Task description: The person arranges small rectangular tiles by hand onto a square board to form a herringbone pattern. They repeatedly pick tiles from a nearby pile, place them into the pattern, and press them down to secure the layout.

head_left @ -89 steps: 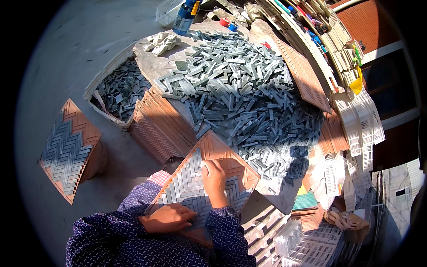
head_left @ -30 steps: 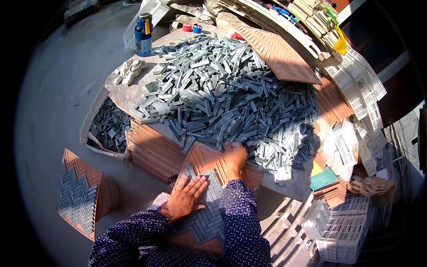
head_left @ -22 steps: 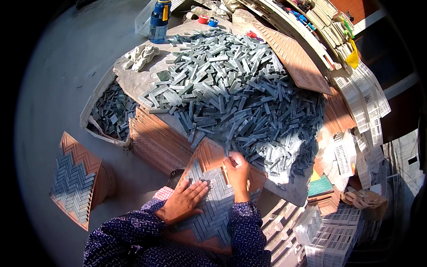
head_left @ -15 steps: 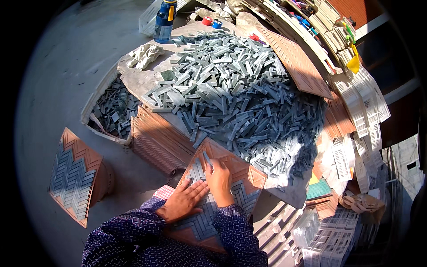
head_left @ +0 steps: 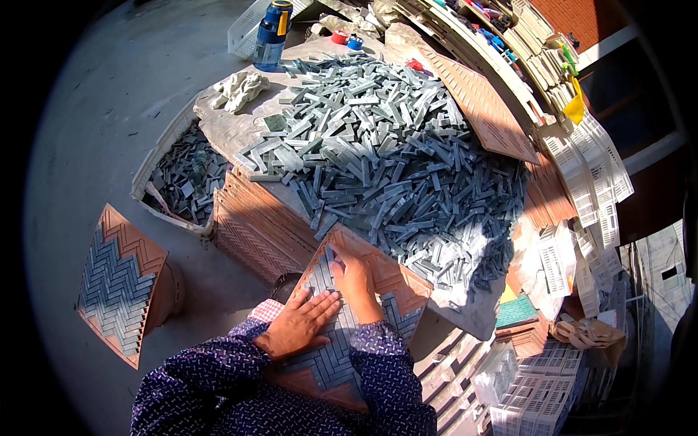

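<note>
Orange tray (head_left: 407, 285) lies beneath the left fingers (head_left: 320, 305) and right fingers (head_left: 349, 261).

tile pile (head_left: 392, 145) on slab (head_left: 236, 129) | bottle (head_left: 270, 45) behind-left | bin (head_left: 163, 144) left | tray (head_left: 404, 280) before

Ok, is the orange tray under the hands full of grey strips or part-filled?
Part-filled: grey strips cover the middle of the orange tray, but bare orange shows beyond the right hand.

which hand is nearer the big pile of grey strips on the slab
Right: the right hand is over the orange tray, just short of the pile; the left hand lies flat on laid strips, farther back and left.
</note>
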A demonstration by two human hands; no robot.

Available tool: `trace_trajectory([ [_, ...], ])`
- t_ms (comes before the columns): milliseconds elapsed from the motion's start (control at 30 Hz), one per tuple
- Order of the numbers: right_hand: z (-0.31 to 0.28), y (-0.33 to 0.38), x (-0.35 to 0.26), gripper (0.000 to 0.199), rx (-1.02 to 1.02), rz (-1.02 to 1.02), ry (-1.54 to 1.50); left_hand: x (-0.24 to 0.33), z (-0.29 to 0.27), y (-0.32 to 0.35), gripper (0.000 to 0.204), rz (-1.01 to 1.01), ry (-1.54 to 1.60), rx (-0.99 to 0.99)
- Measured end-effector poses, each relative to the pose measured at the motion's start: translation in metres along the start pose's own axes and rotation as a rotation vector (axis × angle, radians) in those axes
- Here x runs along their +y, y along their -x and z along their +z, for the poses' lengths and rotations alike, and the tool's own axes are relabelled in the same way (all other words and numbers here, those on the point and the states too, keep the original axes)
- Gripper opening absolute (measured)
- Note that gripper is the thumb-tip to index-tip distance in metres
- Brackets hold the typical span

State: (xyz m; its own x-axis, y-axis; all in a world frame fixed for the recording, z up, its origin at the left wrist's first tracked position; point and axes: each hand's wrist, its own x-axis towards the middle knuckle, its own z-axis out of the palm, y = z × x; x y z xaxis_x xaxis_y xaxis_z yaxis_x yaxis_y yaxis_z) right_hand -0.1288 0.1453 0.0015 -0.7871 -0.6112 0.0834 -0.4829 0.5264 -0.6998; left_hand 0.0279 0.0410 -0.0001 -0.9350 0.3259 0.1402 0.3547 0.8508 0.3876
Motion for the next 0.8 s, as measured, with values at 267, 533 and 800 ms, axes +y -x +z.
trace_trajectory([
  [267, -0.013, -0.01, 0.001, 0.037, -0.132, -0.023, -0.004, -0.012, -0.011, -0.007, 0.075, -0.027, 0.058, 0.042],
  [533, -0.041, -0.054, 0.025, 0.023, 0.489, 0.111, 0.146, -0.04, 0.0, -0.038, 0.082, -0.18, 0.036, 0.057],
  [800, -0.055, -0.056, 0.018, 0.03, 0.431, 0.309, 0.029, -0.039, 0.0, -0.034, 0.081, -0.198, 0.071, 0.065],
])
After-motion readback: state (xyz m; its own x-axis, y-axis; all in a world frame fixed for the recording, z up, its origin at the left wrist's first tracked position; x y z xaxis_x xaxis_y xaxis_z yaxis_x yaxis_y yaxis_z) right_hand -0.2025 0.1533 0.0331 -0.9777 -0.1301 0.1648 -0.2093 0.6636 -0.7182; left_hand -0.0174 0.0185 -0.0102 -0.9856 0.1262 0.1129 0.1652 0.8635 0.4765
